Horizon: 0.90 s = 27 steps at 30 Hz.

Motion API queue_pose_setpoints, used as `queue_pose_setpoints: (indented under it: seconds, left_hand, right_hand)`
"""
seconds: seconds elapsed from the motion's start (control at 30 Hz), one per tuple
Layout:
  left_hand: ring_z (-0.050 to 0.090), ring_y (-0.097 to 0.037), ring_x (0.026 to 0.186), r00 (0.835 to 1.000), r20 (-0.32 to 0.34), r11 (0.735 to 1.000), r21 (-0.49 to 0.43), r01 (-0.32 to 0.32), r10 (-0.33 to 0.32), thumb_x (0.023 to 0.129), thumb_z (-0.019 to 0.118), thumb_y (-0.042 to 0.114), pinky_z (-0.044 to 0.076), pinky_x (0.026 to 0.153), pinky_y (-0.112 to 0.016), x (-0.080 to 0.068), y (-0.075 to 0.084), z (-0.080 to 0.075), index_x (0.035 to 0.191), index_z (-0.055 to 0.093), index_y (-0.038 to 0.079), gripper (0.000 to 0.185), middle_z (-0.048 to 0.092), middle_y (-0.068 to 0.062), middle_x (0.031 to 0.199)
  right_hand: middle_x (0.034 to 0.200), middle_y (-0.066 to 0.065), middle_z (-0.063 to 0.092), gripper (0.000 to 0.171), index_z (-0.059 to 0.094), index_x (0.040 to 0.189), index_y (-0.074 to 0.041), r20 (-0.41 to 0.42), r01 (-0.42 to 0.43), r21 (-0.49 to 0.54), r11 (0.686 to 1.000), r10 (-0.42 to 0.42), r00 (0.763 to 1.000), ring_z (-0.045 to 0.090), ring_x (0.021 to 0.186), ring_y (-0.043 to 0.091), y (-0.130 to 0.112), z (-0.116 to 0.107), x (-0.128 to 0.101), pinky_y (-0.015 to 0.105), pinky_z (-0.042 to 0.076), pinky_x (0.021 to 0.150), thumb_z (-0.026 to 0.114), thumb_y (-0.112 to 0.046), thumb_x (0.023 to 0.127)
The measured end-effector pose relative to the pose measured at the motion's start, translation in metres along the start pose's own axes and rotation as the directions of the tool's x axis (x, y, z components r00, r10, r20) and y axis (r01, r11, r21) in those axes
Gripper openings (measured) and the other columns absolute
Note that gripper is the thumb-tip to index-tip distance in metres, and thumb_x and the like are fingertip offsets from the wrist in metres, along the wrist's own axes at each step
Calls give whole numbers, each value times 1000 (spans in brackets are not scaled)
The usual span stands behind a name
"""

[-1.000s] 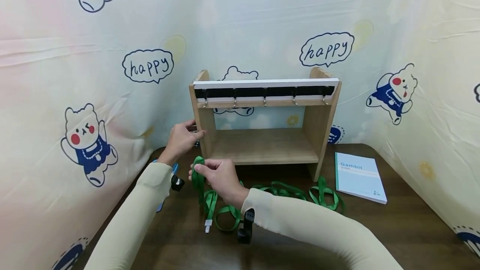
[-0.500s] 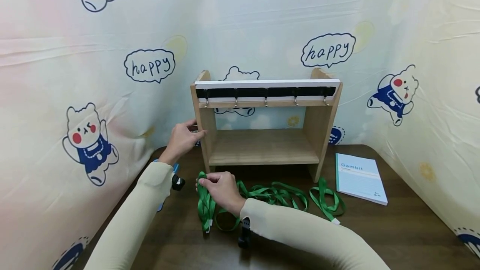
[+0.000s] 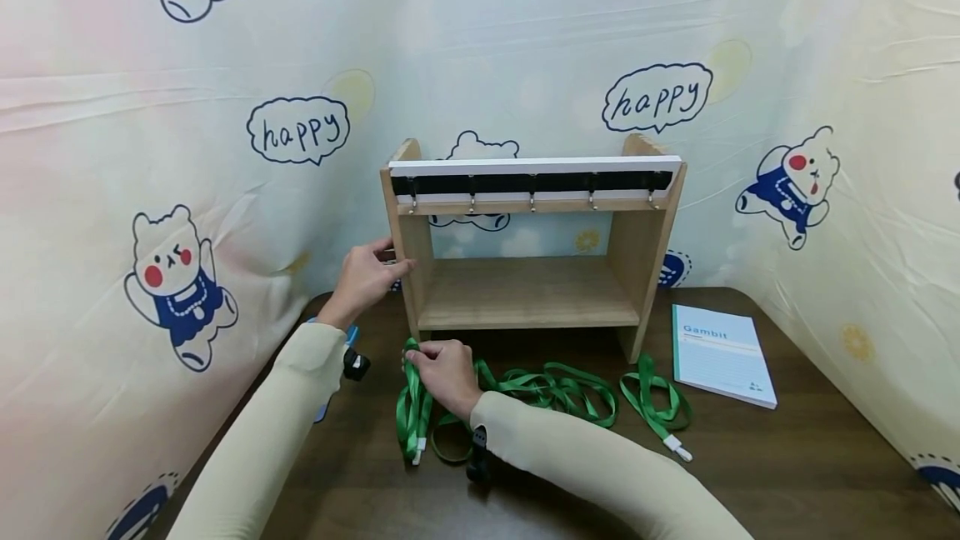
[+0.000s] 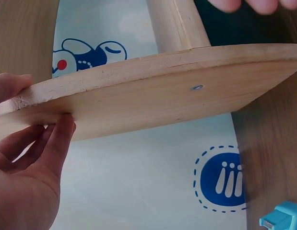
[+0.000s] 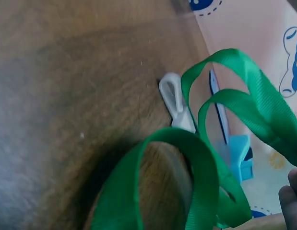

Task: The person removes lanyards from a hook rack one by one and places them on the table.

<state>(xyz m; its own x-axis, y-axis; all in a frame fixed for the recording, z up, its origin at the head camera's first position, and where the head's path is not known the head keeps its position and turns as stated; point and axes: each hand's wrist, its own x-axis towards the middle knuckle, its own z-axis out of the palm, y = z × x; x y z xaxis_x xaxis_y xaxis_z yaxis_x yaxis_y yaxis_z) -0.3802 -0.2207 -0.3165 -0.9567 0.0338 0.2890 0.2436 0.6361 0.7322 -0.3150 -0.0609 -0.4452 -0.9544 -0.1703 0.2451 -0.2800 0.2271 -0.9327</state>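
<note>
A small wooden rack (image 3: 529,290) with a row of metal hooks (image 3: 531,203) under its white top stands at the back of the dark table. My left hand (image 3: 365,276) grips its left side panel (image 4: 138,98), thumb in front and fingers behind. My right hand (image 3: 444,367) pinches the looped top of a green lanyard (image 3: 414,407) just in front of the rack's left foot. The lanyard's strap (image 5: 210,158) hangs down to a white clip (image 5: 175,101) on the table. More green lanyards (image 3: 558,386) lie tangled to the right, one (image 3: 654,398) ending in a white clip.
A white and green notebook (image 3: 720,353) lies at the right of the rack. A blue item (image 3: 330,382) lies under my left forearm. Cartoon-printed cloth (image 3: 150,190) walls in the table on three sides. Bare dark tabletop (image 3: 787,473) shows at the front right.
My right hand has dropped and moved a little right with the green lanyard, from beside the rack's left panel down toward the table. The left hand has stayed on the rack.
</note>
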Motion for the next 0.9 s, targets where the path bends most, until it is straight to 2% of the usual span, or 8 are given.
queue_pose_setpoints:
  seconds: [0.27, 0.53, 0.7, 0.9]
  left_hand:
    - [63, -36, 125, 1000, 5, 1000, 2, 12, -12, 94, 71, 38, 58, 97, -53, 0, 1, -1, 149, 51, 12, 64, 62, -19, 140]
    - [63, -35, 125, 1000, 5, 1000, 4, -5, 5, 93, 72, 40, 59, 96, -52, -1, -1, -1, 150, 51, 13, 67, 63, -18, 139]
    - [63, -35, 125, 1000, 9, 1000, 1, -9, 9, 93, 72, 38, 59, 95, -53, -1, -1, 0, 149, 51, 12, 65, 64, -19, 138]
    - [63, -35, 125, 1000, 8, 1000, 0, -1, 1, 93, 72, 38, 59, 95, -52, -1, 1, 0, 148, 53, 13, 64, 63, -18, 138]
  right_hand:
    - [80, -13, 78, 13, 83, 90, -29, -50, -47, -42, 998, 45, 998, 68, 70, 0, 8, 5, 10, 21, 55, 60, 71, -31, 95]
    - [80, -14, 78, 12, 83, 86, -30, -81, -82, -122, 989, 73, 994, 65, 69, -2, 19, 9, 11, 19, 51, 60, 73, -31, 93]
    - [84, -13, 78, 12, 84, 92, -26, -79, -84, -148, 986, 73, 994, 64, 71, -2, 26, 11, 9, 19, 50, 61, 73, -32, 93]
    - [80, -12, 78, 13, 84, 93, -26, -61, -71, -146, 987, 62, 996, 58, 59, 0, 28, 12, 10, 19, 45, 54, 71, -31, 95]
